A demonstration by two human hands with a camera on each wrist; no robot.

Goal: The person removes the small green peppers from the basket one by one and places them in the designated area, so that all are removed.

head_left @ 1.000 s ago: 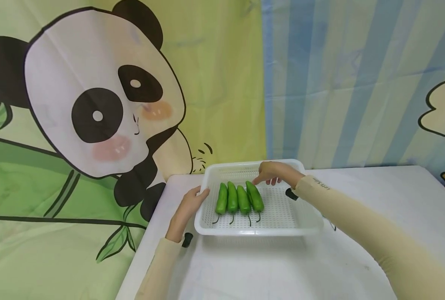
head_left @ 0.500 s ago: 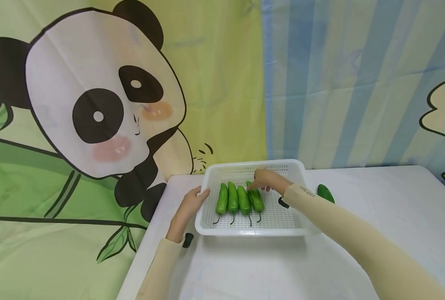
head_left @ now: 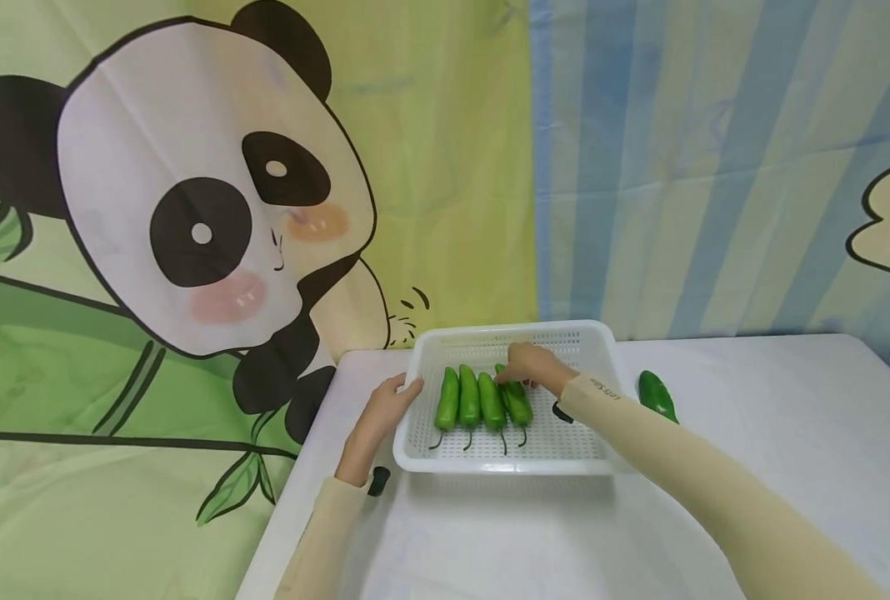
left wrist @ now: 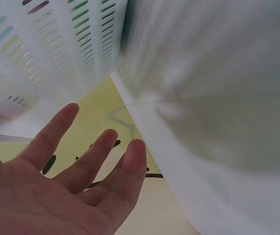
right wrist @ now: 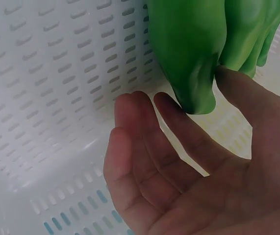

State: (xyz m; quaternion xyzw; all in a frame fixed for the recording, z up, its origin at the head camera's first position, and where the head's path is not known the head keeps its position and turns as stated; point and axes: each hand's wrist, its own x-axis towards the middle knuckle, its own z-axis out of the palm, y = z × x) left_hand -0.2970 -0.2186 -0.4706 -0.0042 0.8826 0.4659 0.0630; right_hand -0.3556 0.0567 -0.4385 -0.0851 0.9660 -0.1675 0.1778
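Several long green peppers lie side by side in a white perforated plastic basket (head_left: 516,468), stems toward the front in the head view. My right hand (head_left: 533,365) reaches over the basket to the rightmost green pepper (head_left: 518,407). In the right wrist view, thumb and index finger pinch this pepper's blunt tip (right wrist: 198,93); the other fingers are loosely bent below it. My left hand (head_left: 383,410) is at the basket's left side, thumb at the rim. Its fingers (left wrist: 93,161) are spread outside the perforated wall (left wrist: 56,54), apart from it, in the left wrist view.
A darker green vegetable (head_left: 657,393) lies on the white table (head_left: 775,417) to the basket's right, partly hidden by my right sleeve (head_left: 685,462). Behind the table hangs a printed cloth (head_left: 452,167) with a panda and stripes.
My right hand has moved slightly left and toward me, onto the rightmost pepper's tip. The shifted sleeve now reveals the darker green vegetable. My left hand stays at the basket's side.
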